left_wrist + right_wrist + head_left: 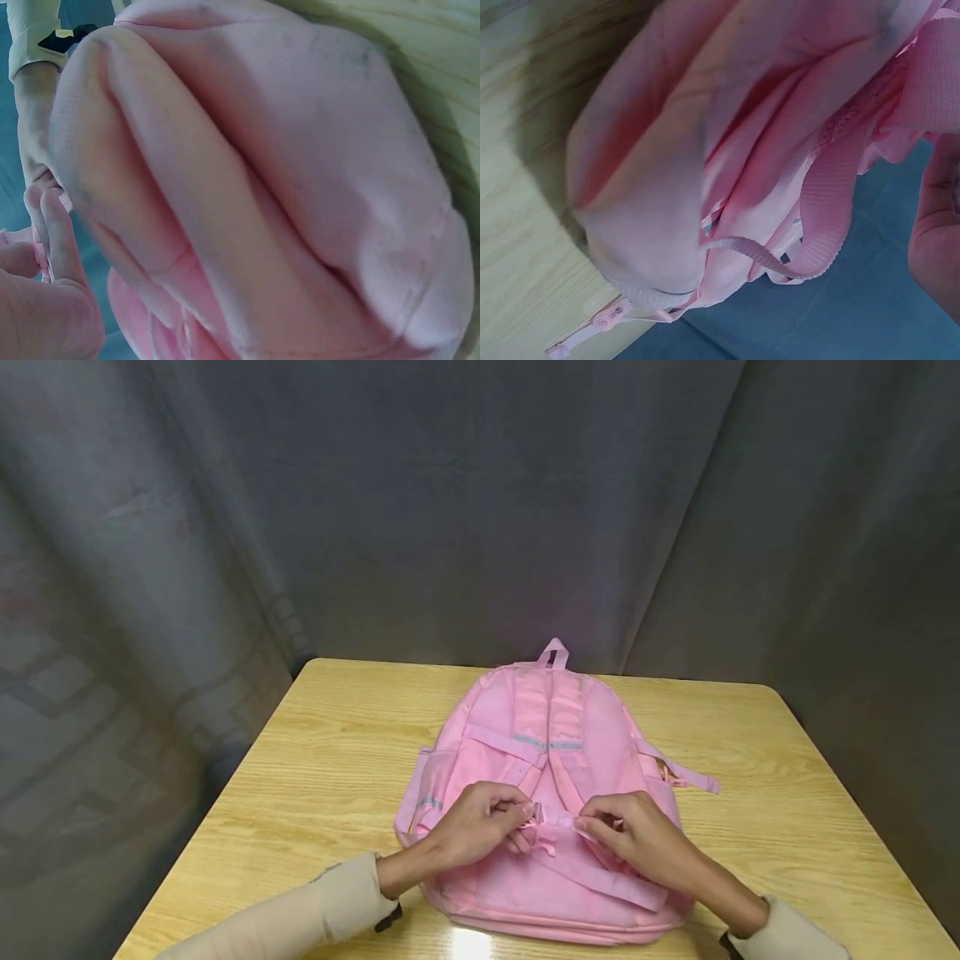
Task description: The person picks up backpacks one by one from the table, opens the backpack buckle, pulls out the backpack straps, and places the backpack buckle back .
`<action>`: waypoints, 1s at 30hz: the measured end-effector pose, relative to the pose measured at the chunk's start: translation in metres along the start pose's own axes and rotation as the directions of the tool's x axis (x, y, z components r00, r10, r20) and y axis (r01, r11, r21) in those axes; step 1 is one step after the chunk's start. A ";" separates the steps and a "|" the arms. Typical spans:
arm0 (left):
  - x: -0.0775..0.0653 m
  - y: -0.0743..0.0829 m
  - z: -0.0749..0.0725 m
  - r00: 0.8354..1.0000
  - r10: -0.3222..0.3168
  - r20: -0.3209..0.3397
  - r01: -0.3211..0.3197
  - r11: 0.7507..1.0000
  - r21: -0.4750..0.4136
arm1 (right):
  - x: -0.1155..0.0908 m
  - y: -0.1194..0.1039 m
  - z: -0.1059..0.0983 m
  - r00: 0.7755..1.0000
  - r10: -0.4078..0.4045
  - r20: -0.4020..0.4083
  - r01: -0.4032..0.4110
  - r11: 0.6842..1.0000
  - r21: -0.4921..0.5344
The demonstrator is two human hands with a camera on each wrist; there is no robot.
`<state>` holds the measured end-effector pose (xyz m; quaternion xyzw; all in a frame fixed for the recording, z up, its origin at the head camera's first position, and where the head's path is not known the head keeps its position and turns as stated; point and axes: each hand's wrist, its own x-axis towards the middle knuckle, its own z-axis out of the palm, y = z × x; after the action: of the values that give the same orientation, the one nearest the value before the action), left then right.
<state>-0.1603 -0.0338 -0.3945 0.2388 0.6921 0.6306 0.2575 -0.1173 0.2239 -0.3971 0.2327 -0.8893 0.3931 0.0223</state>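
A pink backpack [491,714] lies with its shoulder straps [531,706] facing up and its top loop toward the far edge. Over its lower back, my left hand [480,827] pinches a small pink buckle [537,815] between thumb and fingers. My right hand [637,835] pinches the pink webbing strap [557,817] just to the right of that buckle. Below both hands, a wide strap end [607,881] slants across the bag. Folded pink fabric [300,165] fills most of the left wrist view. In the right wrist view a webbing band [829,202] hangs in a curve beside the bag.
The bag rests on a light wood-grain table [330,735], near its front edge. Grey curtains [480,510] hang behind and at both sides. A loose strap end [697,777] sticks out over the tabletop on the bag's right.
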 end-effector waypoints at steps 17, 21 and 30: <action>-0.003 0.003 -0.002 0.999 0.006 -0.032 -0.006 1.000 0.001 | -0.003 0.007 -0.001 0.999 0.003 -0.050 -0.006 0.998 -0.062; -0.002 0.002 -0.002 1.000 -0.001 -0.029 0.001 1.000 -0.009 | -0.003 0.008 -0.001 0.999 0.010 -0.053 -0.015 0.997 -0.081; -0.002 0.000 0.000 0.999 -0.028 -0.031 0.027 0.999 -0.040 | -0.004 0.010 -0.002 0.997 0.007 -0.073 -0.015 0.994 -0.112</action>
<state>-0.1590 -0.0351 -0.3944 0.2140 0.6866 0.6443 0.2600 -0.1185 0.2321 -0.4036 0.2116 -0.9099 0.3506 0.0656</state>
